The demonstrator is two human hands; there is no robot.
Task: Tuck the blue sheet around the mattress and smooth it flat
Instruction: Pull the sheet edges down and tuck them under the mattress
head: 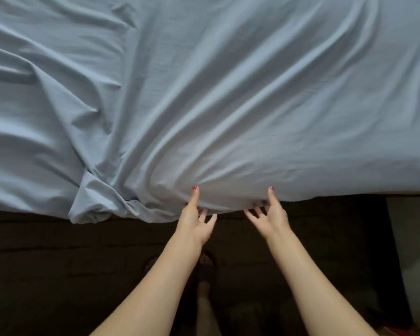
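I'm looking down from the head cam at the blue sheet (228, 98), which is covering the whole bed top and filling the upper part of the view. Using the sheet's near edge as reference: my left hand (194, 221) and right hand (273, 215) are both sitting at that edge, close together, near its middle.

Left thumb is lying on top of the sheet, index finger is curling under the edge, so the fingers (210, 220) are pinching the sheet; the remaining ones are hanging spread and loose below the edge. Right hand is mirroring that: thumb on top, some fingers under the edge gripping the fabric, others splayed out below.

Creases are fanning out from the two grip points across the sheet toward the far side. Left of my left hand, the edge is bunching into a loose wad (95, 204) that is hanging over the bed side. Right of my right hand, the edge is running fairly straight.

Below the edge, the dark floor (58, 275) is showing, with a foot in a sandal (205, 270) between my forearms. Mattress itself is hidden under the sheet.
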